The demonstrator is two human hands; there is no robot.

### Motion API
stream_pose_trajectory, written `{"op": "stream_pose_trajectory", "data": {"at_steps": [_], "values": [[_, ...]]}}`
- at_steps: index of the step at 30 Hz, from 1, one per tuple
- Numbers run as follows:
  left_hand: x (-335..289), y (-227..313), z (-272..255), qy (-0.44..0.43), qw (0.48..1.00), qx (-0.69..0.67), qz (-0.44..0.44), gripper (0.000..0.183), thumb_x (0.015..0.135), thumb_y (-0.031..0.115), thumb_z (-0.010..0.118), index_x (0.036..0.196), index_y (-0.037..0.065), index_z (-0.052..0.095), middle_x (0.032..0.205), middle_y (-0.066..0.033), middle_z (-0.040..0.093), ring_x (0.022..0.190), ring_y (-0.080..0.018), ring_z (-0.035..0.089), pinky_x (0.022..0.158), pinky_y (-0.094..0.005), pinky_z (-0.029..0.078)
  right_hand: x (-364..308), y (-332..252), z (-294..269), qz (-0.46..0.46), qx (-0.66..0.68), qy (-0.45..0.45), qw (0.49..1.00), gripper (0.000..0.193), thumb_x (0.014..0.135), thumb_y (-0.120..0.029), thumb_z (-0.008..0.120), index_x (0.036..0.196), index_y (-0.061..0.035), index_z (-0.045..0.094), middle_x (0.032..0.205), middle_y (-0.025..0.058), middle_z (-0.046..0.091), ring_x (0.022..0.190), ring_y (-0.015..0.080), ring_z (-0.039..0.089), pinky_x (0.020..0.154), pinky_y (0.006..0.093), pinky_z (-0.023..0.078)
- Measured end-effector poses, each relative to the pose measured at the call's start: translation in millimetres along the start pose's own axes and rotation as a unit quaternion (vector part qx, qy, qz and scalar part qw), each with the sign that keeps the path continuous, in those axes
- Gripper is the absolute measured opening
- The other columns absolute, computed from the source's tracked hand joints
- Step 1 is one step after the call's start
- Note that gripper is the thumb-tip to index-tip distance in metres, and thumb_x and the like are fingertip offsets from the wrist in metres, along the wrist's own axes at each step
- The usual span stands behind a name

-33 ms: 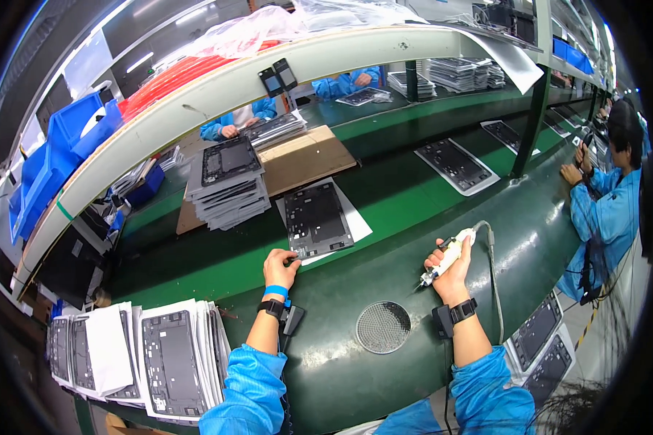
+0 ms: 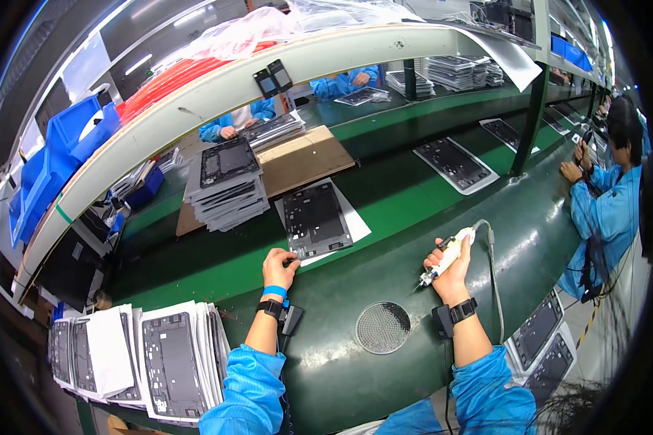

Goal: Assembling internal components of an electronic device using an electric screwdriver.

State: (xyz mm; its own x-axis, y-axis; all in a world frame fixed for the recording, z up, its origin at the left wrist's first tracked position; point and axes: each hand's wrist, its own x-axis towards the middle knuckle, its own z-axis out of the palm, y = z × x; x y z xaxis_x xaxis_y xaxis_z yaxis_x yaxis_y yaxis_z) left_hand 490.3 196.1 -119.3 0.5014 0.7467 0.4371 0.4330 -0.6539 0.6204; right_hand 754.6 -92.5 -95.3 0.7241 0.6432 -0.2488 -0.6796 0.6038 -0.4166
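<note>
My left hand [image 2: 280,268] is closed with its fingertips at the near left corner of a flat black tablet-sized panel [image 2: 316,219]. The panel rests on a white sheet [image 2: 352,217] on the green belt, and small cutouts and pale patches mark its face. Wrapped in my right hand [image 2: 453,274] is a white corded hand tool [image 2: 450,255], its thin dark tip pointing down and left above the dark green bench. A grey cable loops from its upper end down past my wrist. Between my forearms lies a round mesh disc [image 2: 383,328], touched by neither hand.
Panels layered with white sheets [image 2: 170,362] stand at the left. Beyond the belt, a stack of panels [image 2: 226,185] sits beside a brown board [image 2: 308,163]. More panels [image 2: 456,165] lie along the belt. A shelf beam [image 2: 196,94] crosses above. A co-worker [image 2: 606,196] works at the right.
</note>
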Motion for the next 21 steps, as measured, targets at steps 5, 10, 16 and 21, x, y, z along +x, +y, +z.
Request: {"op": "stream_pose_trajectory", "data": {"at_steps": [5,10,16,21], "values": [[13,19,-3,-0.066,0.976,0.182,0.103,0.014,0.073,0.015,0.074,0.080,0.010,0.063,0.092,-0.0040,0.059,0.091,-0.0248,0.057,0.078,-0.0395,0.044,4,-3,4,-0.009,-0.013,0.001,1.000,0.073,0.087,-0.072,0.037,0.092,-0.0018,0.055,0.056,0.0020,0.039,0.051,0.0162,0.038,0.053,0.0319,0.036],[12,47,-2,-0.034,0.968,0.224,0.109,0.013,0.080,0.018,0.067,0.084,0.012,0.057,0.091,-0.0035,0.056,0.091,-0.0251,0.055,0.075,-0.0417,0.040,8,-1,3,0.004,0.007,-0.027,1.000,0.072,0.088,-0.071,0.036,0.093,-0.0015,0.054,0.056,0.0027,0.040,0.050,0.0174,0.039,0.053,0.0334,0.037],[14,58,16,-0.048,0.944,0.313,0.095,0.013,0.077,0.021,0.070,0.079,0.012,0.061,0.091,-0.0037,0.058,0.090,-0.0258,0.056,0.077,-0.0415,0.042,6,-2,5,-0.008,-0.007,-0.009,1.000,0.071,0.089,-0.070,0.037,0.094,-0.0013,0.054,0.056,0.0031,0.041,0.050,0.0173,0.041,0.053,0.0338,0.039],[17,54,15,-0.052,0.954,0.272,0.113,0.014,0.075,0.023,0.072,0.081,0.013,0.066,0.090,-0.0029,0.061,0.091,-0.0244,0.058,0.078,-0.0407,0.043,5,-2,4,-0.006,-0.004,-0.012,1.000,0.072,0.089,-0.070,0.037,0.095,-0.0003,0.054,0.056,0.0034,0.042,0.050,0.0175,0.041,0.053,0.0337,0.039]]}}
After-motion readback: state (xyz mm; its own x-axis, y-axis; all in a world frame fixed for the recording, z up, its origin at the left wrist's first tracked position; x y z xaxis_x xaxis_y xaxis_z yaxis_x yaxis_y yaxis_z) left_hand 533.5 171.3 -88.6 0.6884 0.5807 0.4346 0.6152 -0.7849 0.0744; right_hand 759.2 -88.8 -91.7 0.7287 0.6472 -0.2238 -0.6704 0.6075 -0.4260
